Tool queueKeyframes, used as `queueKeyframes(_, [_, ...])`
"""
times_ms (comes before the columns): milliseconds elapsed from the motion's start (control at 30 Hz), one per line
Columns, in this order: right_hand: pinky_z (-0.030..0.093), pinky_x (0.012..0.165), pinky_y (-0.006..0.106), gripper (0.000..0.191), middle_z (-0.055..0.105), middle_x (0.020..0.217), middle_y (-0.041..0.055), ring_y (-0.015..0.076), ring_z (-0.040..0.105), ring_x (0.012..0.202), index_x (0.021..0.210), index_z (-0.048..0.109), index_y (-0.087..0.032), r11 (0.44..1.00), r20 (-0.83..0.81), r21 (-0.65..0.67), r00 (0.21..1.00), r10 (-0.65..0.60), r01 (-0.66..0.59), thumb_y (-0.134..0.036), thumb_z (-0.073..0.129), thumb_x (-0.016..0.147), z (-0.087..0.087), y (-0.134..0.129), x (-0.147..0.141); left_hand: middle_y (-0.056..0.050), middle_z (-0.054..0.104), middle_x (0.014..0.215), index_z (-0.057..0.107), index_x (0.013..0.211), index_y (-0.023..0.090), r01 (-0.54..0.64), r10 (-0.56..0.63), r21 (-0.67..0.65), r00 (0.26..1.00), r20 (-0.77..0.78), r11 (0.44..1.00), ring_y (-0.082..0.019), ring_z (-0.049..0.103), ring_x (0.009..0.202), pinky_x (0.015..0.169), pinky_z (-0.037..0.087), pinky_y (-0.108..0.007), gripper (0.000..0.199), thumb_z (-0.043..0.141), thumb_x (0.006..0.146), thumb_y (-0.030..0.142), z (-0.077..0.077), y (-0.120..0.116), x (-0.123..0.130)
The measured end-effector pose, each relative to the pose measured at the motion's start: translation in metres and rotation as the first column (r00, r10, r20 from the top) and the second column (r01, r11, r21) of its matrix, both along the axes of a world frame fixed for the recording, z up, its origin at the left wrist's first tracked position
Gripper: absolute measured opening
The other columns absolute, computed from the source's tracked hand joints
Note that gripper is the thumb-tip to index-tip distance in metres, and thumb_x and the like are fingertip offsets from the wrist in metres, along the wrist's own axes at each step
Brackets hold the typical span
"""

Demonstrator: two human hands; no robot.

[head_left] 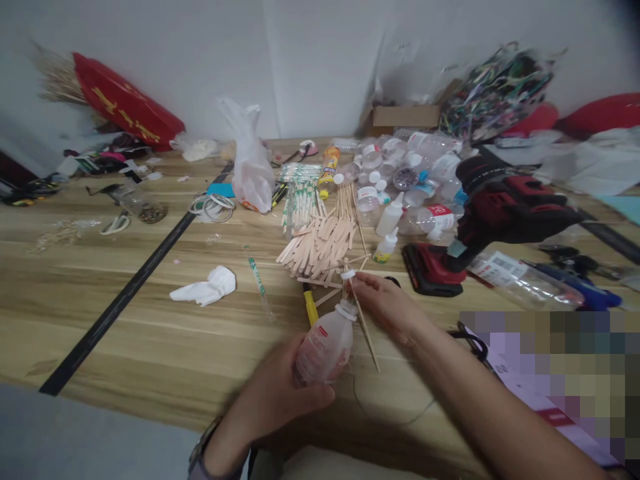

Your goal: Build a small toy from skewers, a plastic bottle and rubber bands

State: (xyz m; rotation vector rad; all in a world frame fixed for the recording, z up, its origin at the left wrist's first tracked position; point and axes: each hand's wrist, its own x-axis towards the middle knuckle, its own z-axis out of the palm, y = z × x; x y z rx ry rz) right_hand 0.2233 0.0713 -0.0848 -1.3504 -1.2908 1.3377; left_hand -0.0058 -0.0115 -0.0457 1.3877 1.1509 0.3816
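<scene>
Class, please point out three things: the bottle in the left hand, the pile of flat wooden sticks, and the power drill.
Bottle (326,348): head view, on the middle of its body.
Wooden sticks (325,239): head view, mid-pile.
Power drill (505,208): head view, on its housing.

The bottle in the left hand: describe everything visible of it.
The bottle looks like translucent plastic, with red printing on its body and a narrower, ringed neck. It is tilted, neck pointing away, over the table. The left hand grips its body; whether the white cap beyond touches it is unclear.
</scene>
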Motion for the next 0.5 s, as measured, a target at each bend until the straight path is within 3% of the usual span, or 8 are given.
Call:
queueKeyframes(67, [0.049, 0.094, 0.049, 0.019, 0.07, 0.103, 0.0073, 0.0265, 0.064, 0.101, 0.104, 0.068, -0.017, 0.992, 0.117, 0.122, 0.992, -0.05, 0.036, -0.028, 0.067, 0.088, 0.01, -0.012, 0.006, -0.007, 0.069, 0.121, 0.054, 0.129, 0.019, -0.039, 0.04, 0.024, 0.999, -0.027, 0.999, -0.028, 0.063, 0.108, 0.092, 0.048, -0.037, 0.064, 0.073, 0.07, 0.037, 0.003, 0.001, 0.002])
queueKeyframes(167, [0.04, 0.106, 0.05, 0.022, 0.068, 0.116, 0.01, 0.0299, 0.057, 0.117, 0.106, 0.071, -0.021, 0.949, 0.23, 0.313, 0.966, -0.117, 0.041, -0.025, 0.064, 0.085, 0.03, -0.035, 0.011, -0.007, 0.071, 0.116, 0.057, 0.123, 0.018, -0.066, 0.071, 0.052, 0.992, -0.109, 0.996, -0.027, 0.065, 0.102, 0.088, 0.049, -0.036, 0.058, 0.072, 0.07, 0.033, 0.008, 0.001, 0.006])
queueKeyframes(233, [0.047, 0.1, 0.045, 0.024, 0.071, 0.115, 0.0089, 0.0274, 0.063, 0.111, 0.108, 0.072, -0.024, 0.925, 0.285, 0.377, 0.957, -0.061, -0.054, -0.023, 0.06, 0.087, 0.042, -0.049, 0.01, -0.007, 0.071, 0.111, 0.057, 0.12, 0.018, -0.067, 0.079, 0.078, 0.984, -0.162, 0.995, -0.027, 0.065, 0.099, 0.086, 0.049, -0.035, 0.054, 0.071, 0.07, 0.032, 0.011, -0.001, 0.01])
queueKeyframes(300, [0.054, 0.094, 0.04, 0.029, 0.072, 0.118, 0.0105, 0.0253, 0.067, 0.108, 0.114, 0.07, -0.023, 0.862, 0.404, 0.466, 0.915, -0.01, -0.197, -0.019, 0.054, 0.091, 0.049, -0.06, 0.009, -0.007, 0.071, 0.108, 0.058, 0.116, 0.018, -0.062, 0.083, 0.11, 0.976, -0.202, 0.992, -0.027, 0.065, 0.095, 0.082, 0.049, -0.035, 0.05, 0.07, 0.07, 0.032, 0.014, -0.002, 0.013])
queueKeyframes(400, [0.059, 0.087, 0.036, 0.033, 0.072, 0.117, 0.0147, 0.0242, 0.071, 0.105, 0.118, 0.068, -0.018, 0.758, 0.568, 0.558, 0.822, -0.05, -0.339, -0.014, 0.046, 0.094, 0.053, -0.065, 0.009, -0.007, 0.071, 0.103, 0.059, 0.11, 0.018, -0.057, 0.095, 0.149, 0.961, -0.259, 0.987, -0.027, 0.064, 0.091, 0.078, 0.048, -0.035, 0.045, 0.07, 0.069, 0.032, 0.018, -0.006, 0.019])
queueKeyframes(500, [0.061, 0.085, 0.033, 0.033, 0.073, 0.114, 0.0177, 0.0243, 0.072, 0.102, 0.117, 0.068, -0.012, 0.719, 0.631, 0.581, 0.769, -0.102, -0.382, -0.011, 0.044, 0.094, 0.053, -0.065, 0.012, -0.006, 0.071, 0.101, 0.059, 0.11, 0.019, -0.063, 0.1, 0.145, 0.958, -0.27, 0.987, -0.027, 0.064, 0.09, 0.077, 0.047, -0.035, 0.045, 0.069, 0.069, 0.032, 0.02, -0.008, 0.022])
